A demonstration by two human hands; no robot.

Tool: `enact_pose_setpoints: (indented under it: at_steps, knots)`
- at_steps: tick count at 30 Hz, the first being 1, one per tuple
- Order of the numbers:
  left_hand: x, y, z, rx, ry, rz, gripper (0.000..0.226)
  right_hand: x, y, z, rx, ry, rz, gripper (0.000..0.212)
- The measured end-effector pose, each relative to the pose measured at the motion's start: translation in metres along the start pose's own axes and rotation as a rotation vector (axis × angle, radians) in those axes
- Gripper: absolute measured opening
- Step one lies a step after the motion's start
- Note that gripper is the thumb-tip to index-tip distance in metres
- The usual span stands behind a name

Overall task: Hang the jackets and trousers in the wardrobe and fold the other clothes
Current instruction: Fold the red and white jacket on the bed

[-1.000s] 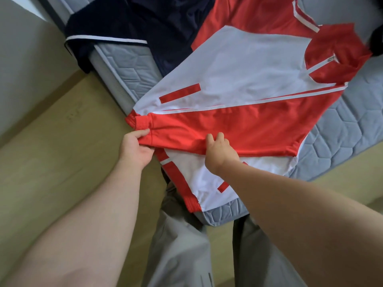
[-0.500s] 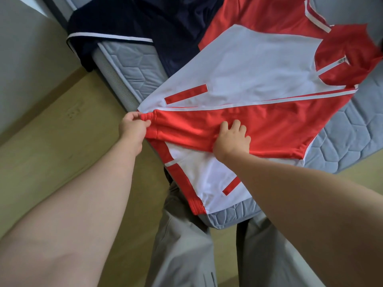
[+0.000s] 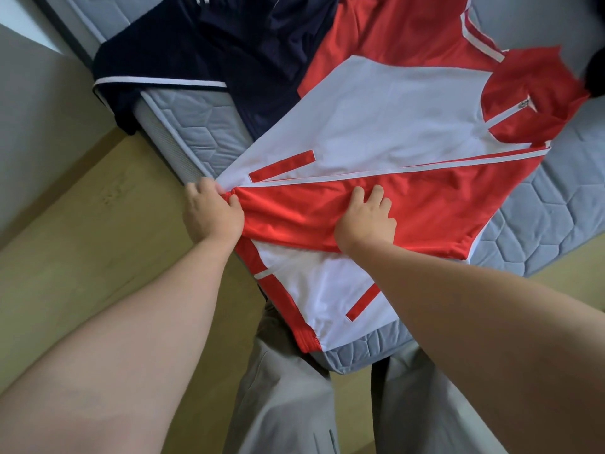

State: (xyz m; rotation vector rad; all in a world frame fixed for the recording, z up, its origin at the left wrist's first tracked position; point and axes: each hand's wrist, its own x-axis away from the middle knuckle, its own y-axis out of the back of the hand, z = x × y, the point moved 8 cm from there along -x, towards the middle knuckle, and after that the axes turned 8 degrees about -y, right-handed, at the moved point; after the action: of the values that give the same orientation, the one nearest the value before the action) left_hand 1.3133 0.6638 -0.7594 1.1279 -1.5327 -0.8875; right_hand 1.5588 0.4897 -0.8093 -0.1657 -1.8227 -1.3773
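A red and white zip jacket [image 3: 386, 126] lies spread flat on the grey quilted mattress [image 3: 556, 208], collar at the far right. One red sleeve is folded across its front. My left hand [image 3: 209, 214] pinches the cuff end of that sleeve at the mattress edge. On the middle of the sleeve my right hand [image 3: 366, 217] rests, its fingers bunching the red cloth. A dark navy garment [image 3: 235, 50] with white stripes lies beyond the jacket at the upper left, partly hanging off the mattress.
The mattress corner points toward me, with wooden floor [image 3: 82, 224] to the left and right of it. A grey wall [image 3: 29, 103] runs along the left. My legs in grey trousers [image 3: 284, 404] stand against the near corner.
Both hands moved the red sleeve further up across the jacket's front, toward the zip line. My left hand went from holding the cuff underneath to pinching it at the mattress edge.
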Motion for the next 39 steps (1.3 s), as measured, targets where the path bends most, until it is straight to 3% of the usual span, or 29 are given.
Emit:
enact_pose_setpoints:
  at_steps: [2, 5, 8, 11, 15, 19, 21, 24, 26, 29, 30, 33, 35, 39]
  knots:
    - [0.002, -0.015, -0.018, 0.023, -0.095, 0.126, 0.01, -0.007, 0.004, -0.004, -0.01, -0.005, 0.031, 0.052]
    - [0.007, -0.032, -0.033, -0.02, -0.026, 0.28, 0.019, -0.017, 0.01, -0.008, -0.042, 0.02, 0.096, 0.045]
    - [0.009, -0.029, -0.066, -0.15, -0.041, 0.25, 0.029, -0.035, 0.036, -0.013, -0.149, 0.023, 0.035, 0.036]
    - [0.0, -0.032, -0.123, -0.024, -0.179, 0.208, 0.025, -0.065, 0.08, -0.015, -0.388, -0.005, -0.068, 0.035]
    - [-0.018, -0.053, -0.205, 0.123, -0.476, 0.323, 0.024, -0.116, 0.157, -0.003, -0.673, 0.006, -0.25, 0.046]
    - [-0.025, -0.086, -0.247, 0.13, -0.59, 0.52, 0.041, -0.157, 0.228, 0.015, -0.8, 0.049, -0.386, 0.064]
    - [-0.023, -0.101, -0.253, 0.118, -0.603, 0.637, 0.05, -0.174, 0.25, 0.023, -0.842, 0.043, -0.349, 0.078]
    - [-0.023, -0.111, -0.253, 0.131, -0.558, 0.686, 0.058, -0.198, 0.262, 0.028, -0.99, -0.001, -0.167, 0.09]
    - [-0.023, -0.114, -0.251, 0.151, -0.514, 0.696, 0.062, -0.206, 0.263, 0.023, -1.073, -0.052, -0.08, 0.075]
    - [-0.026, -0.117, -0.248, 0.21, -0.432, 0.727, 0.062, -0.202, 0.26, 0.013, -1.16, -0.038, -0.047, 0.027]
    - [-0.028, -0.116, -0.247, 0.256, -0.387, 0.73, 0.06, -0.197, 0.255, 0.009, -1.168, -0.018, -0.036, 0.026]
    - [-0.032, -0.114, -0.253, 0.42, -0.276, 0.72, 0.058, -0.179, 0.231, -0.016, -1.014, 0.027, -0.039, 0.025]
    - [-0.034, -0.114, -0.259, 0.547, -0.172, 0.712, 0.056, -0.168, 0.202, -0.034, -0.941, 0.011, 0.079, 0.018]
    - [-0.038, -0.112, -0.275, 0.69, -0.082, 0.633, 0.032, -0.167, 0.155, -0.066, -0.297, -0.108, 0.268, 0.016]
